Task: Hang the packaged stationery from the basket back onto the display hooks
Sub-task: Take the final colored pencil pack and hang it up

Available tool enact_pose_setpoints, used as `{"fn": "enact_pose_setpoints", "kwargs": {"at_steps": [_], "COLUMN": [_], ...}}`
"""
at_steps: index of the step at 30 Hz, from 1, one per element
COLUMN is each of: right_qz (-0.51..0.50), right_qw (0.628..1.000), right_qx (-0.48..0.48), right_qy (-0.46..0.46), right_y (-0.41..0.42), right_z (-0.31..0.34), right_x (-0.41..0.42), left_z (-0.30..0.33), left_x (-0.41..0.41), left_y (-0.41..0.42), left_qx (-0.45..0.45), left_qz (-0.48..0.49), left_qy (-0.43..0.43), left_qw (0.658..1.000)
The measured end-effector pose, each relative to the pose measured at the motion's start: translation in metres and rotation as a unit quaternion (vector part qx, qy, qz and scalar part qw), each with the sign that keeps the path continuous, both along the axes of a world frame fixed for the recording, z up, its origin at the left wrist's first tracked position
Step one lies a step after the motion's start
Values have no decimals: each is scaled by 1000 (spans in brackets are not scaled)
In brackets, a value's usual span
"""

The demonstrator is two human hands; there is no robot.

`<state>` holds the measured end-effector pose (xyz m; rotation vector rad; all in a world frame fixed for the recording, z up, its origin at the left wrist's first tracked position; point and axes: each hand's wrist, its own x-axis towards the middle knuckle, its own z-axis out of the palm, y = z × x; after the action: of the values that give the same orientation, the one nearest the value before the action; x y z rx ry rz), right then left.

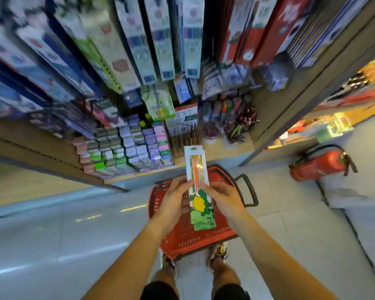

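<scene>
I hold a long narrow stationery pack (197, 169) upright above the red basket (182, 241). It shows coloured pencils in a window and a green-and-yellow cartoon at its lower end; a second pack seems to lie behind it. My left hand (173, 198) grips its left edge and my right hand (224, 198) grips its right edge, both at mid-height. The basket stands on the floor just in front of my feet. Rows of hanging packs (160, 40) fill the display above, and their hooks are blurred.
A low shelf (217, 148) ahead carries stacked small boxes (126, 146) and pots of pens (232, 120). A red fire extinguisher (318, 164) lies on the floor at the right. The basket's black handle (249, 189) sticks out to the right. Shiny floor spreads to the left.
</scene>
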<state>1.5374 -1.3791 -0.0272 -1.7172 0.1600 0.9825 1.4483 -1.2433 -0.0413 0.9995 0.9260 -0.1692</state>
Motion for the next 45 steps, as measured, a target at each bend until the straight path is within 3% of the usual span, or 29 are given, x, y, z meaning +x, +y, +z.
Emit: {"fn": "enact_pose_setpoints", "kwargs": {"at_steps": [5,10,19,22,27,33,36,39,45], "right_qz": [-10,-48,-115,-134,-176,-107,-96,-117,-138], "right_qw": [989,948,833,793,728,719,713,686,643], "right_qx": [73,172,317,330,318,236,230,216,68], "right_qy": [-129,-263,-439,-493,-581,-645,-655,-685,-750], "right_y": [16,31,40,42,46,49,49,52,70], "right_z": [189,344,528,555,579,593,604,620,665], "right_x": [28,52,68,70,71,88,106,130,193], "left_z": [193,353,543,578,611,636,649,662,681], "left_x": [29,59,85,88,102,127,142,156,177], "left_y": [15,23,22,15,9,12,15,18,31], "left_qx": [79,148,181,236,282,277,299,333,329], "left_qz": [-5,14,14,4,28,39,51,62,70], "left_qy": [-127,-297,-484,-515,-519,-511,-523,-534,-553], "left_qw": [989,943,856,824,806,813,797,775,762]}}
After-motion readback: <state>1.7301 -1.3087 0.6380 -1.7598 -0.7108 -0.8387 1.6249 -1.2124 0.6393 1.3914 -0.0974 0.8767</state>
